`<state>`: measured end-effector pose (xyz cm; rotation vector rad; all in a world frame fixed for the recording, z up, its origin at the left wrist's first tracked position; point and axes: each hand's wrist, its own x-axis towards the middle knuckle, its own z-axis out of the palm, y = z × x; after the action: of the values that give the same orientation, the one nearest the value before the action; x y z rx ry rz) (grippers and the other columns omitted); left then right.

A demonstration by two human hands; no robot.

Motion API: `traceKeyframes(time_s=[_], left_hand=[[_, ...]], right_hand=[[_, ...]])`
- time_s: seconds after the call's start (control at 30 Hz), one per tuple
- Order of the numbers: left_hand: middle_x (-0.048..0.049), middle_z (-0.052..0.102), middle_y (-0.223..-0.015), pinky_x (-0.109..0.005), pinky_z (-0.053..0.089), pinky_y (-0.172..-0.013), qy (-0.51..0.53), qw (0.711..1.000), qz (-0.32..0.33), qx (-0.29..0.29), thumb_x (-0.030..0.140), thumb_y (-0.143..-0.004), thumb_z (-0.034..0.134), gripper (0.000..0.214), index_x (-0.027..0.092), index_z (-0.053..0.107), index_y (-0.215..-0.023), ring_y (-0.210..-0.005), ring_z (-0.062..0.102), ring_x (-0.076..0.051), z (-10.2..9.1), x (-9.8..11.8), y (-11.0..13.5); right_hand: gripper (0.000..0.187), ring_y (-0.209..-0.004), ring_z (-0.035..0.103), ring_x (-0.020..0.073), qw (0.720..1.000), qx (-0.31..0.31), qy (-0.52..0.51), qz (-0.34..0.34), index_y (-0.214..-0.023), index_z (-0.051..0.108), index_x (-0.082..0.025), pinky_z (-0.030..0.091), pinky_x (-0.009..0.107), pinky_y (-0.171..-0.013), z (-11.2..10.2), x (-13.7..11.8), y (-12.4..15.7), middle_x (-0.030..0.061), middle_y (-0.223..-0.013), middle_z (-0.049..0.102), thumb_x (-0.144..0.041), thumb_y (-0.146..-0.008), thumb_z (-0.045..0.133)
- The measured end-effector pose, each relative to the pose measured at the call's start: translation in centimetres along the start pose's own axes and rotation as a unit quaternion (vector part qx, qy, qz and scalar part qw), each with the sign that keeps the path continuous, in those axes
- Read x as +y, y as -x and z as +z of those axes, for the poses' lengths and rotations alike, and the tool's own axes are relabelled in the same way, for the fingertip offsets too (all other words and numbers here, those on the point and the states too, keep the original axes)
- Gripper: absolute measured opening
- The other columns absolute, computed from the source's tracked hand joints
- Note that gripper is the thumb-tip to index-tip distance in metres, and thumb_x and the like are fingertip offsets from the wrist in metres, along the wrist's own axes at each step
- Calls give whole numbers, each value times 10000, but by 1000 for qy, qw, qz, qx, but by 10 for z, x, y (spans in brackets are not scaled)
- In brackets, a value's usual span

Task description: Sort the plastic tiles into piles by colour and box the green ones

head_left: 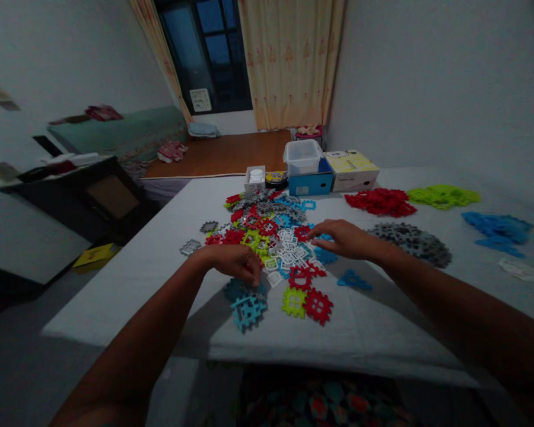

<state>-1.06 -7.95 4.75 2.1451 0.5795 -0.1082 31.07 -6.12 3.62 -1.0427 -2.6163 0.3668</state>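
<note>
One heap (289, 254) of flat, toothed, multicoloured tiles (234, 236). Left hand (238, 262) front-left of heap, finger grip indeterminable. Right hand (345, 238) right of heap, thumb, fingers apart.

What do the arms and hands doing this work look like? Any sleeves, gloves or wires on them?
These are a person's own: the left hand and right hand wear no gloves, and no sleeves or cables show along the left forearm or right forearm. It is too dim to tell whether there are rings or small markings.
</note>
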Motion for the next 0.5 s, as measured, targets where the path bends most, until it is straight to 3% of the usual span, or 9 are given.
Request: traceKeyframes(time_s=[0.1, 0.2, 0.3, 0.4, 0.5], left_hand=[[-38, 747, -864, -205, 487, -684, -4, 999, -3, 39, 311, -834, 647, 178, 184, 748, -909, -750, 655, -132, -16, -11, 5], [-44, 746, -928, -240, 495, -752, -10, 989, 8, 145, 316, -850, 618, 215, 185, 734, -975, -821, 659, -145, -36, -27, -7], [-37, 744, -870, -249, 500, -721, -9, 961, 0, 278, 346, -842, 607, 240, 166, 731, -942, -780, 655, -144, -49, -44, -28], [-46, 741, -879, -262, 507, -722, -11, 913, 0, 407, 354, -841, 589, 269, 143, 723, -940, -788, 657, -157, -46, -58, -43], [-51, 740, -896, -272, 509, -742, -37, 896, 2, 442, 341, -848, 575, 264, 146, 722, -948, -813, 663, -172, -32, -67, -45]], right_hand=[[218, -901, 642, 197, 1000, -23, 1, -11, -1034, 691, -213, 460, 316, -806, 9, -9, -22, 62, -1011, 711, -279, -888, 543], [195, -834, 647, 181, 999, -33, -9, -5, -1022, 690, -195, 462, 291, -759, 24, -14, -46, 54, -948, 719, -225, -865, 577], [213, -860, 642, 180, 999, -26, -23, -10, -1042, 683, -196, 461, 298, -783, 46, -20, -67, 55, -989, 711, -179, -852, 588], [318, -1033, 583, 230, 998, 7, -14, -58, -1138, 647, -191, 439, 356, -887, 69, -24, -81, 99, -1125, 661, -277, -832, 651], [393, -1102, 538, 249, 996, 32, -7, -88, -1173, 627, -195, 417, 381, -934, 84, -17, -88, 113, -1192, 624, -350, -816, 678]])
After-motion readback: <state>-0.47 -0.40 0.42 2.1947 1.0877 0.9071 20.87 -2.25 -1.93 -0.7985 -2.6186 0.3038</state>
